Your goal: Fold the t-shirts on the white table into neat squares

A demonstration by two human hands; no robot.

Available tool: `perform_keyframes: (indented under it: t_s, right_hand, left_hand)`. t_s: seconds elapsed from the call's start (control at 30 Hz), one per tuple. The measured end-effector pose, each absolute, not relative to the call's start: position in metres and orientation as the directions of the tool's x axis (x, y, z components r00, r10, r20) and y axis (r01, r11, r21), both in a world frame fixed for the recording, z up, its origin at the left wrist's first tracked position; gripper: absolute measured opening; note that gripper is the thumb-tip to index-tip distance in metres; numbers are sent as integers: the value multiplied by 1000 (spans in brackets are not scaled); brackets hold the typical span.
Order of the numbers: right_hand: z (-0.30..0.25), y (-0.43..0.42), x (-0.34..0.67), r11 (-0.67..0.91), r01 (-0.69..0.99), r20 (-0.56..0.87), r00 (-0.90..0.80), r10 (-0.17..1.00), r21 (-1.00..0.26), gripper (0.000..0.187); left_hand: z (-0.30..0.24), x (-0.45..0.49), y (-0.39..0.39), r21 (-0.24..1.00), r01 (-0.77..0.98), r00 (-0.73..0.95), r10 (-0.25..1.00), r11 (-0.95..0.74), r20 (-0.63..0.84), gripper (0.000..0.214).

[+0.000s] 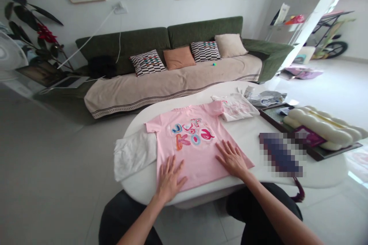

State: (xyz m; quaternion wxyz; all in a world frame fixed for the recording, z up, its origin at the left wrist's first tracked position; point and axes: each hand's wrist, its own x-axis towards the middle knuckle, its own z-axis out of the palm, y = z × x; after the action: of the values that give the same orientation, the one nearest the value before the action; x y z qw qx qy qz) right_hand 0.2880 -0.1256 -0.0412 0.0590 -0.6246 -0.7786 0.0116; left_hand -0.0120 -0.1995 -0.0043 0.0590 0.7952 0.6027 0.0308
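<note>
A pink T-shirt with colourful letters printed on its chest lies spread flat, front up, on a white oval table. My left hand rests palm down on the shirt's lower left hem, fingers spread. On the lower right part of the same shirt my right hand lies flat, fingers apart as well. Neither hand grips the cloth.
A white folded garment hangs over the table's left edge. Another white garment and a grey one lie at the far side. A dark tray with a cream cushion-like object sits right. A green sofa stands behind.
</note>
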Motion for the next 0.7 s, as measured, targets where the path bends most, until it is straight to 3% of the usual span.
perform_keyframes:
  t_s: [0.3,0.43,0.53,0.6,0.7]
  right_hand:
    - [-30,-126,291,171,983,0,-172,985,-64,56]
    - [-21,-129,287,35,997,-23,-37,999,-69,55]
    - [-5,-145,254,-74,992,-14,73,997,-103,59]
    - [6,-167,214,17,982,-3,-18,1000,-188,59]
    - [16,-205,146,434,789,55,-458,887,-435,44]
  left_hand:
    - [0,-11,-199,150,962,229,973,-227,2,60]
    - [4,-9,-224,149,986,70,998,-68,-7,62]
    - [16,-12,-249,170,985,43,993,-24,-111,65]
    - [30,-20,-256,198,980,78,974,-35,-213,69]
    - [57,-42,-235,285,958,143,911,-29,-387,54]
